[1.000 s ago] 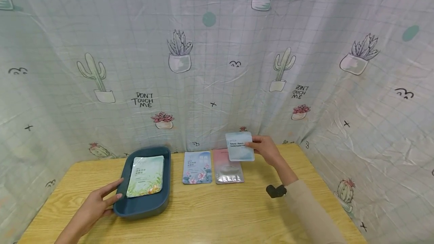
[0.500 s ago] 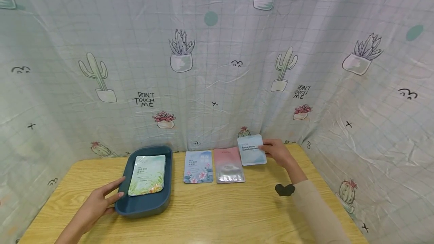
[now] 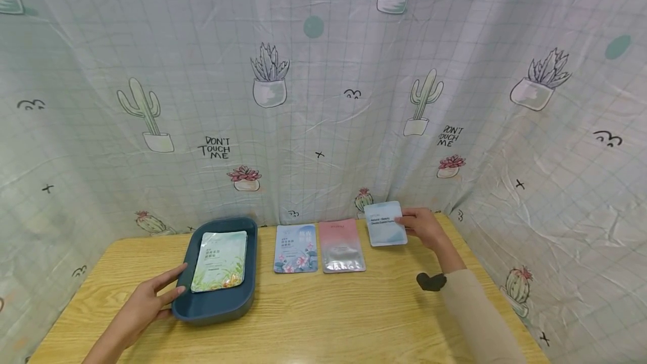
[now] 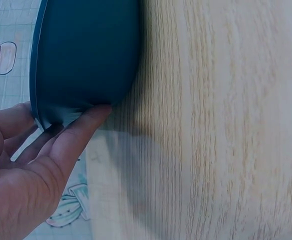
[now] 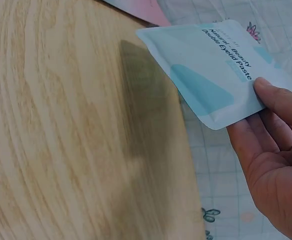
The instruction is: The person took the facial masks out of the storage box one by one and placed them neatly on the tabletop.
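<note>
My right hand (image 3: 424,229) pinches a small light-blue sachet (image 3: 386,233) at its right edge, thumb on the front and fingers behind. In the right wrist view this sachet (image 5: 211,75) reads "Double Eyelid Paste"; it is tilted above the table, its shadow falling on the wood. At the left, my left hand (image 3: 141,303) holds the side of a dark blue tray (image 3: 217,312), with fingers at the rim and outer wall. A small stack of green-white sachets (image 3: 219,262) lies in that tray. To its right lie a blue floral sachet (image 3: 296,249) and a pink-silver sachet (image 3: 341,246).
The wooden table (image 3: 323,319) runs back to a hanging cloth (image 3: 323,145) printed with cacti, which also closes off both sides. A black heart-shaped patch (image 3: 431,281) shows beside the right sleeve (image 3: 480,319).
My right hand has carried the light-blue sachet to the right, from over the pink-silver sachet to beside it. The left hand stays at the tray.
</note>
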The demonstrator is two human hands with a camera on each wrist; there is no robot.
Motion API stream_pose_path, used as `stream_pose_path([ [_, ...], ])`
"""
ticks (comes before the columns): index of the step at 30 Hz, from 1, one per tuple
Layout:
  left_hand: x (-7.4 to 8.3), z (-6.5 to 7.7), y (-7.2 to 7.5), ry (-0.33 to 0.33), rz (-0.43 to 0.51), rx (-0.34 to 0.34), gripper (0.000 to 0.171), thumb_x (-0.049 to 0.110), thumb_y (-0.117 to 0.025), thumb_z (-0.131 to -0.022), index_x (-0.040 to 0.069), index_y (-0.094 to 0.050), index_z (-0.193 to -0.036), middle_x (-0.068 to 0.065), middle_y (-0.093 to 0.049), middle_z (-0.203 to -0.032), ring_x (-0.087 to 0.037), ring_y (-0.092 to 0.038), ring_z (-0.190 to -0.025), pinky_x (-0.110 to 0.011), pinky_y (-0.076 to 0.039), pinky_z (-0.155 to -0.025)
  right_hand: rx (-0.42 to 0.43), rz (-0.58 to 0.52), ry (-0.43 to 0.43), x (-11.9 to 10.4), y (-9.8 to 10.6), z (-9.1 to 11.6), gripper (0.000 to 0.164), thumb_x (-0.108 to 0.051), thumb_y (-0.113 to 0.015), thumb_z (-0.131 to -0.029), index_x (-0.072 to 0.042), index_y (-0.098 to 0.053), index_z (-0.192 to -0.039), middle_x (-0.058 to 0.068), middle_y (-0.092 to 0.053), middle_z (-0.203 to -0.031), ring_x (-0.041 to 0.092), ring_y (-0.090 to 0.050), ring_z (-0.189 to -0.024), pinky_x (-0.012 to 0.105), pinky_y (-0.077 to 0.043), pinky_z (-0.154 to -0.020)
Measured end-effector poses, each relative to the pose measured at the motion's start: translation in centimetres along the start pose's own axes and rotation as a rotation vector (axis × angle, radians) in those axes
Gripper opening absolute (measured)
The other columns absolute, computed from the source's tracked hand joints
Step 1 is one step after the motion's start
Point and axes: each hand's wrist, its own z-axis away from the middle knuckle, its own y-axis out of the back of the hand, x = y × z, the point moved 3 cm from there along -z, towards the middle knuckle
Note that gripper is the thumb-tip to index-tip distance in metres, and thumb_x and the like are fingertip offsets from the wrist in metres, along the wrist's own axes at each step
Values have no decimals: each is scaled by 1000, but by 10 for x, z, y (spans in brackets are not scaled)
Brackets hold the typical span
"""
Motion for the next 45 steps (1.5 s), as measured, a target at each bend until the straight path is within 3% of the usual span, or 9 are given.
stream_pose_path([
  [9, -2, -1, 1, 15, 9, -1, 68, 17, -57, -106, 6, -20, -163, -35, -12, -162, -48, -43, -137, -45, -59, -91, 11, 21, -48, 13, 1, 1, 39, -8, -61, -102, 13, -57, -135, 25, -65, -127, 17, -66, -102, 41, -58, -95],
  [15, -4, -3, 1, 18, 22, -2, 69, 18, -58, -106, 7, -20, -163, -35, -11, -163, -49, -41, -139, -44, -59, -92, -6, 25, -68, 19, -2, 2, 32, -5, -63, -101, 14, -62, -127, 20, -70, -114, 15, -68, -91, 34, -60, -82],
  [18, -5, -3, 2, 11, 32, -7, 71, 19, -59, -105, 7, -20, -163, -35, -11, -163, -49, -40, -139, -44, -59, -92, 4, 81, -82, 24, -3, 1, 33, -7, -65, -100, 13, -63, -126, 18, -70, -111, 14, -67, -89, 33, -60, -79],
  [25, -6, -2, 2, 7, 46, -11, 73, 21, -61, -104, 6, -20, -162, -35, -11, -163, -50, -40, -139, -45, -59, -92, 128, 274, -119, 35, -9, -2, 30, -10, -74, -93, 10, -71, -115, 18, -72, -104, 16, -67, -82, 32, -60, -71],
  [31, -5, -2, 2, 7, 48, -10, 73, 20, -61, -104, 5, -20, -162, -35, -11, -163, -50, -37, -140, -46, -59, -93, 180, 440, -81, 32, -12, -4, 31, -12, -81, -88, 8, -74, -111, 22, -74, -106, 24, -71, -83, 33, -61, -68],
  [40, -5, -2, 2, 13, 50, -3, 71, 18, -60, -104, 6, -21, -162, -35, -11, -163, -50, -38, -140, -45, -59, -93, 228, 492, -28, 34, -24, -2, 27, -7, -80, -87, 10, -74, -107, 22, -74, -99, 22, -67, -75, 30, -55, -61],
  [45, -5, -2, 1, 16, 63, -2, 71, 17, -60, -104, 6, -21, -162, -35, -11, -163, -50, -36, -140, -46, -58, -93, 246, 557, 17, 37, -31, -1, 27, -7, -78, -89, 10, -74, -108, 25, -73, -106, 30, -68, -89, 40, -58, -72],
])
